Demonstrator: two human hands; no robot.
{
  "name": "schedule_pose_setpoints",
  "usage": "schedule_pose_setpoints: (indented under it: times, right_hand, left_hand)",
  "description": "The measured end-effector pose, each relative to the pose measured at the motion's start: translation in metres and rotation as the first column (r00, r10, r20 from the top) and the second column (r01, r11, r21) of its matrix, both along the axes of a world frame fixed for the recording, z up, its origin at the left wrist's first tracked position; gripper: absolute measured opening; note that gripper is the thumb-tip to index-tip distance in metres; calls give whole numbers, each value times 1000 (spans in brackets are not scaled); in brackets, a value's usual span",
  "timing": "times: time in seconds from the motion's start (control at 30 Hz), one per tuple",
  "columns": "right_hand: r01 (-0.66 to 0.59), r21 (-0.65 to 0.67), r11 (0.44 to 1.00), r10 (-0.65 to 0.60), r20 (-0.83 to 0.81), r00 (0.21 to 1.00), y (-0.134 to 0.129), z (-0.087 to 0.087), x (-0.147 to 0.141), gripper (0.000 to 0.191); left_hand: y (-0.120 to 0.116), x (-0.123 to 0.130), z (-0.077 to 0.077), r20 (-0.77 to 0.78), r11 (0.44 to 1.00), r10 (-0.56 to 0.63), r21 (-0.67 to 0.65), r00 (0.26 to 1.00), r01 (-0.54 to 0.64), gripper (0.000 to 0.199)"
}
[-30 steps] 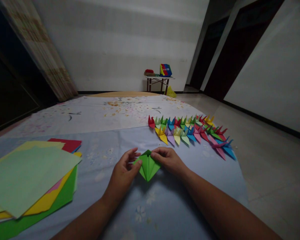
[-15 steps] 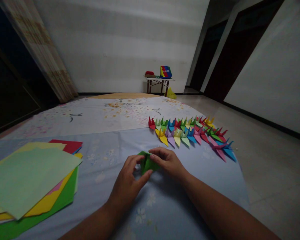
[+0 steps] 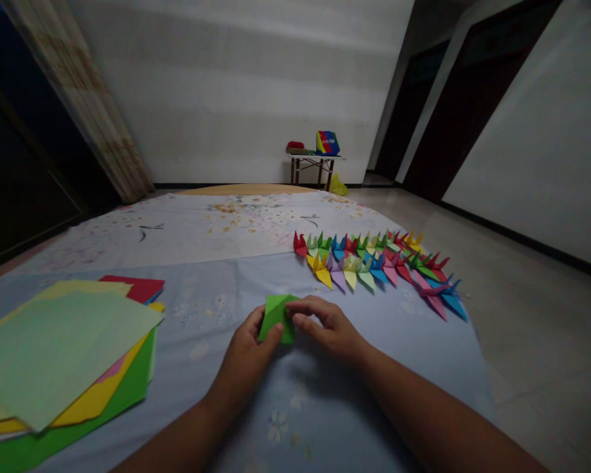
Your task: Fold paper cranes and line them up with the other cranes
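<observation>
A small folded piece of green paper (image 3: 276, 309) is held up just above the blue cloth, its flat face turned toward me. My left hand (image 3: 249, 351) grips it from the left, thumb pressed on the front and fingers behind. At its right edge, my right hand (image 3: 328, 325) has bent fingers and thumb closed on the paper's upper right part; the exact fingertip contact is hard to see.
Rows of folded paper cranes (image 3: 374, 263) in many colours stand to the right. On the left lies a pile of coloured paper sheets (image 3: 73, 348). A flowered cloth (image 3: 211, 394) covers the table. Near the far wall stands a small table (image 3: 315, 157) with a colourful box (image 3: 328, 142).
The green paper has turned from a partly opened, darker-looking shape to a flat face toward me. My left hand has shifted slightly left; my right fingers have moved onto its right side.
</observation>
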State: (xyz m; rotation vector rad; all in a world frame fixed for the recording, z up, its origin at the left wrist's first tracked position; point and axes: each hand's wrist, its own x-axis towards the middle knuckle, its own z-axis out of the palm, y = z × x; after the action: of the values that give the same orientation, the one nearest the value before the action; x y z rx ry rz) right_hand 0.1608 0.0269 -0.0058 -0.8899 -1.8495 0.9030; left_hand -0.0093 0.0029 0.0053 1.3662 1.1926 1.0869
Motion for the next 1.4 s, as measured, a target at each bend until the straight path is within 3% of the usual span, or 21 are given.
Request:
schedule_pose_setpoints:
  times: [0.1, 0.2, 0.37, 0.53, 0.63, 0.77, 0.87, 1.1, 1.23, 1.4]
  right_hand:
    - [157, 42, 987, -156, -27, 987, 5, -4, 1, 25]
    - [204, -26, 979, -205, -39, 978, 9, -7, 3, 28]
    - [56, -248, 967, -86, -114, 990, 10, -14, 1, 29]
    - [-73, -304, 950, 25, -158, 987, 10, -18, 2, 37]
    - [-185, -279, 942, 161, -107, 981, 8, -12, 8, 61]
    - [-228, -79, 970, 238, 153, 959, 4, 0, 17, 85]
    - [-267, 33, 963, 250, 252, 935, 3, 3, 19, 76]
    - [-231, 117, 966, 203, 214, 955, 8, -6, 15, 52]
    - [-180, 107, 978, 152, 225, 962, 6, -3, 14, 46]
    - [-166, 76, 983, 140, 273, 952, 3, 0, 13, 22]
  left_hand:
    - [3, -1, -1, 183, 992, -5, -121, 983, 27, 37]
    - [6, -2, -5, 351, 978, -6, -192, 936, 78, 36]
    - [7, -3, -10, 416, 963, 8, -248, 909, 105, 39]
    - [9, -6, -15, 363, 964, 32, -258, 931, 68, 46]
    - [12, -9, -13, 348, 959, 22, -272, 937, 78, 49]
    - [16, -15, -9, 283, 948, -13, -301, 959, 102, 51]
    - [18, -19, -10, 236, 943, -46, -310, 971, 120, 48]
    - [18, -21, -15, 220, 942, -119, -282, 968, 180, 56]
    - [18, -20, -14, 175, 946, -127, -275, 976, 173, 42]
    - [17, -19, -8, 114, 954, -101, -272, 988, 129, 27]
